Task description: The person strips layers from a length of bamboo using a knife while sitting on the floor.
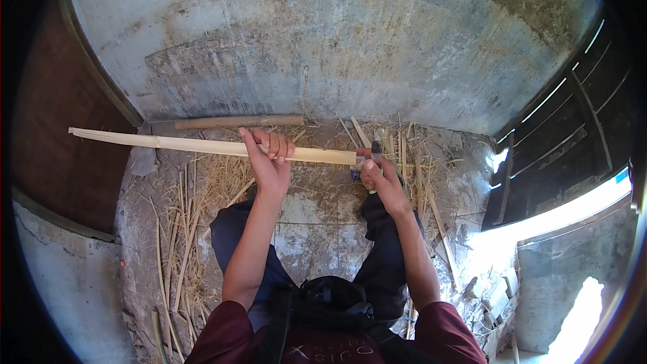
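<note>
A long, pale split-bamboo strip [202, 146] lies nearly level across the view, its far left end reaching toward the brown panel. My left hand [268, 158] is closed round it right of its middle, fingers over the top. At the strip's right end is my right hand [383, 176], closed on what looks like a knife [377, 146]; a short dark part with a paler tip shows above the fingers. The fingers hide the rest of it, and whether its edge touches the strip cannot be made out.
A bamboo pole [239, 122] lies along the foot of the stained wall [303, 47]. Shavings [202, 189] and thin sticks litter the floor on both sides of my legs. A brown panel [67, 94] stands left, dark slatted boards [566, 128] right. Rubble [495, 296] lies lower right.
</note>
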`<move>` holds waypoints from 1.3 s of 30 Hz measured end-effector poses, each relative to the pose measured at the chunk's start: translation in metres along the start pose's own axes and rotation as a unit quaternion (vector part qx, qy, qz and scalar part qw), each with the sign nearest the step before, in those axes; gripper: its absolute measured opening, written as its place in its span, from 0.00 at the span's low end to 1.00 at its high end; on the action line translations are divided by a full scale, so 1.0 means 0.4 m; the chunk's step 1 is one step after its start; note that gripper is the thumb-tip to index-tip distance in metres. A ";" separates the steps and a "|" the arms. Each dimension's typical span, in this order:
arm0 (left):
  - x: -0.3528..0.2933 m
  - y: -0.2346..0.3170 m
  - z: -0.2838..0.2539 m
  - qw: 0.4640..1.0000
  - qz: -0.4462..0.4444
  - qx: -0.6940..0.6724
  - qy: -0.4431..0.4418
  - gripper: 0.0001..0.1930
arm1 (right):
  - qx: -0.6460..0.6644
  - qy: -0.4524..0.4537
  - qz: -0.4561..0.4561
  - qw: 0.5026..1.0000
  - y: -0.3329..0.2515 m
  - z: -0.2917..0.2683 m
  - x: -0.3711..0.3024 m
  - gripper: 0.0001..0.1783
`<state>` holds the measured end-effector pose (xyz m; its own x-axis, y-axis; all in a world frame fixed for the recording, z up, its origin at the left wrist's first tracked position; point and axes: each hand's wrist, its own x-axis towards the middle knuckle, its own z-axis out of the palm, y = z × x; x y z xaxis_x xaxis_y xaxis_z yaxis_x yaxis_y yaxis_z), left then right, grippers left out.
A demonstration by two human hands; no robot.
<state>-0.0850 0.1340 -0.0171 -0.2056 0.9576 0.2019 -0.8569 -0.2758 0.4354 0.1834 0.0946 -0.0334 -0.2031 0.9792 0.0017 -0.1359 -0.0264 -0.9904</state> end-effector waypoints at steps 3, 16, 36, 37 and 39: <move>-0.013 -0.011 0.012 1.000 0.006 0.027 -0.006 0.31 | 0.010 0.008 0.021 1.000 -0.014 0.026 0.000 0.24; -0.172 -0.031 0.068 0.948 -0.032 0.302 -0.094 0.29 | 0.208 0.097 -0.002 0.973 -0.011 -0.026 0.029 0.11; -0.351 0.087 0.124 0.634 -0.381 0.596 -0.314 0.23 | 0.016 0.136 -0.043 0.990 -0.023 -0.065 -0.001 0.15; -0.339 0.117 0.192 0.580 -0.376 0.642 -0.331 0.22 | 0.007 0.135 -0.036 0.990 -0.012 -0.062 0.002 0.15; -0.319 0.123 0.247 0.601 -0.155 0.714 -0.325 0.21 | -0.011 0.133 -0.029 0.991 0.000 -0.068 0.012 0.15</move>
<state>-0.0542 -0.0100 0.0652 0.4848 0.8745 0.0152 0.5669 -0.3275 0.7559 0.2087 0.1048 -0.0371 0.0681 0.9973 0.0257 -0.1181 0.0336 -0.9924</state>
